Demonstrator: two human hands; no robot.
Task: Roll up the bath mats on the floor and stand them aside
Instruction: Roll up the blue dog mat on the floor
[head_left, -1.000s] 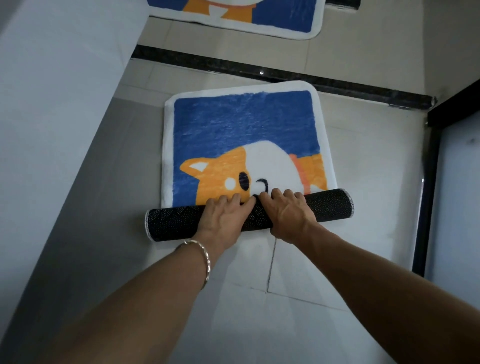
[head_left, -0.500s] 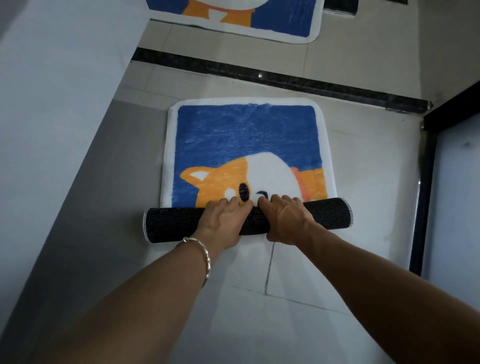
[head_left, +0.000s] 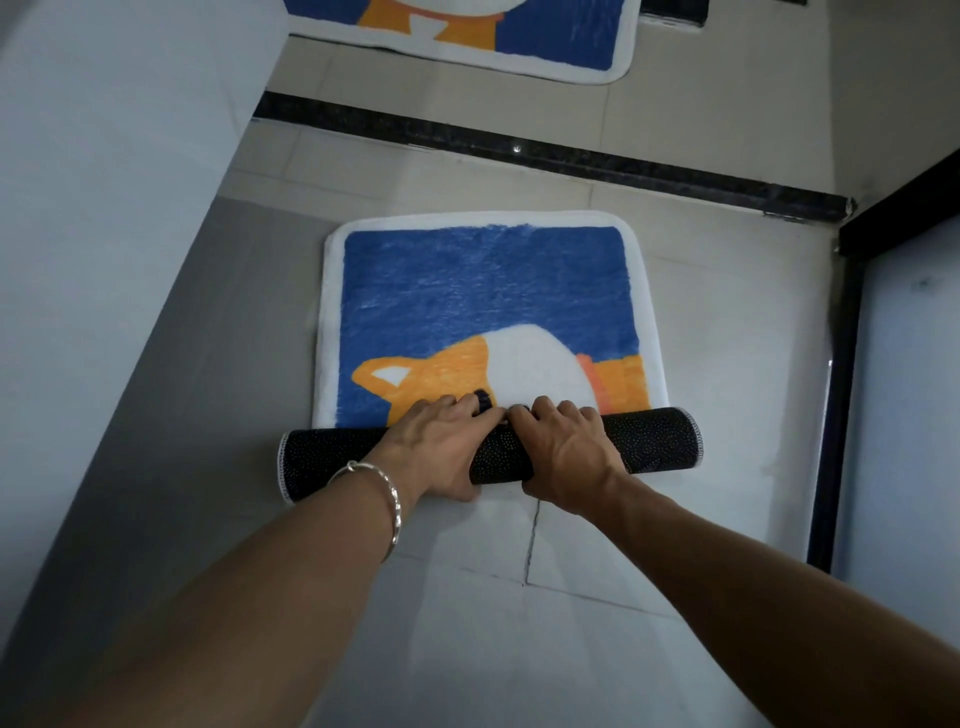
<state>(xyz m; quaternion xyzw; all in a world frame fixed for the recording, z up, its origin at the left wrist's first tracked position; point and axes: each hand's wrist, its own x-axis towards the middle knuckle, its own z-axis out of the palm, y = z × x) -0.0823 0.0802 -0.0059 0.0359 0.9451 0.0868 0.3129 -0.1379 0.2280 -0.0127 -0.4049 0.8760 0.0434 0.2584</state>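
Floor (head_left: 597, 649): pale tile, grey wall left, black threshold strip (head_left: 545, 158) across, dark door frame (head_left: 844, 395) right. Bath mat (head_left: 483, 291) mid-floor: blue pile, white border, orange-white dog print, near half rolled into black dotted roll (head_left: 649, 441). Second mat (head_left: 545, 47) flat beyond strip. Left hand (head_left: 441, 447), right hand (head_left: 566, 452) side by side, both clamped over roll centre. Silver bangle (head_left: 387, 493) on left wrist.

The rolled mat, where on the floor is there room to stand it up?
Bare floor lies right of the near mat, up to the black frame. More bare tiles run between the roll and the person. Left is tight: the white wall comes close. Beyond the dark sill, a second mat fills much of the floor.
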